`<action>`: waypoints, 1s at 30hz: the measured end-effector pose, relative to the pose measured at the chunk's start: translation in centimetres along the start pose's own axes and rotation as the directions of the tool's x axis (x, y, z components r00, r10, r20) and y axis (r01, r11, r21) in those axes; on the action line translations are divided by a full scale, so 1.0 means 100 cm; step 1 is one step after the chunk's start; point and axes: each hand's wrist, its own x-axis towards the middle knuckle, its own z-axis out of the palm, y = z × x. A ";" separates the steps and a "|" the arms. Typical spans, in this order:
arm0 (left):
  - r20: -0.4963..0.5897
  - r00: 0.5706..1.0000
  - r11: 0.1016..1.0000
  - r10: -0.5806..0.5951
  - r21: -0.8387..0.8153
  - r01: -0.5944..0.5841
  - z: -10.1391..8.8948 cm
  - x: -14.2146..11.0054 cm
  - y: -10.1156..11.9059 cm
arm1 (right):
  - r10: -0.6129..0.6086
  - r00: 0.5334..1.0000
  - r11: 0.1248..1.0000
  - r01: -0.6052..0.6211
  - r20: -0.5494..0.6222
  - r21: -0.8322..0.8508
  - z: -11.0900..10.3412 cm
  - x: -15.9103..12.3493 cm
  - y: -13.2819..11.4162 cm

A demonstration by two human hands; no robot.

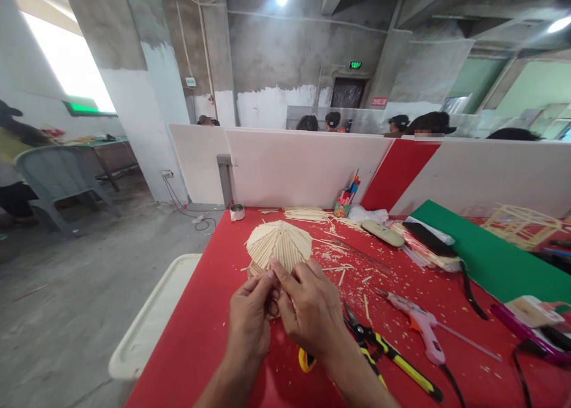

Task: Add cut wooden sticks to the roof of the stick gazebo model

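Observation:
A cone-shaped roof model (280, 239) made of thin wooden sticks laid side by side stands on the red table, just beyond my hands. My left hand (250, 317) is at its near edge, thumb and fingers closed in a pinch. From the right, my right hand (312, 304) meets it with fingers curled and the index fingertip against the front of the sticks. What lies between the fingertips is too small and covered to make out. Right of my right hand lie yellow-and-black pliers (388, 351) and a pink glue gun (422, 325).
Loose wooden sticks (307, 214) and chips cover the table's back and middle. A pen cup (343, 204), a metal tin (237, 212) and a green board (491, 256) stand or lie around. A yellow ring-like object (306, 360) is partly under my right wrist. A white partition (285, 164) closes the back; people sit beyond.

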 end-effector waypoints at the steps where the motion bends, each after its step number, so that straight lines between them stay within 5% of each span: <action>1: 0.001 1.000 1.000 0.001 -0.002 -0.001 0.000 0.000 -0.001 | 0.000 1.000 1.000 0.000 -0.002 0.002 0.000 0.000 0.000; 23: 0.030 0.998 0.994 -0.060 -0.094 0.062 0.000 -0.005 0.009 | -0.002 1.000 0.999 0.001 0.023 0.043 -0.006 0.003 0.004; 30: 0.056 0.998 1.000 0.008 -0.020 -0.007 0.001 -0.001 0.002 | -0.002 1.000 0.999 0.002 0.015 0.035 -0.005 0.002 0.002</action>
